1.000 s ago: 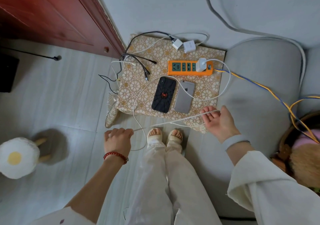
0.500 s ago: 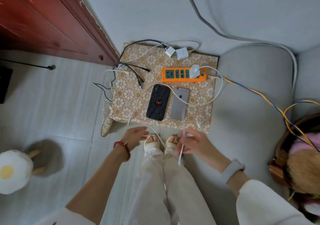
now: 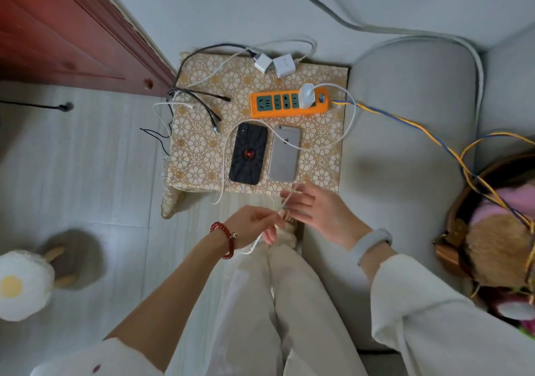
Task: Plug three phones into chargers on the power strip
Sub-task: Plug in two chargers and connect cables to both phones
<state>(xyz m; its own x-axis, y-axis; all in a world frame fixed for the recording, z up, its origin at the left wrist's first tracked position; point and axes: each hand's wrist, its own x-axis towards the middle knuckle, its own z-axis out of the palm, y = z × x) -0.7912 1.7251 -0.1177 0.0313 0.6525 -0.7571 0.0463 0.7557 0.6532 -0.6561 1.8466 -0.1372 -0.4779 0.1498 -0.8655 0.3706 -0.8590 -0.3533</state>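
I am seeing an orange power strip (image 3: 289, 102) with dark green socket faces, carrying a white charger (image 3: 306, 96). A white cable (image 3: 348, 126) is showing pale against the cloth (image 3: 197, 149), which is displaying a cream and yellow flower pattern. The black phone (image 3: 248, 153) is wearing a web pattern with a red spider; the other phone (image 3: 285, 153) is showing silver-grey. A red bead bracelet (image 3: 224, 238) is circling my left wrist. A blue and yellow twisted cord (image 3: 405, 122) is leaving the strip.
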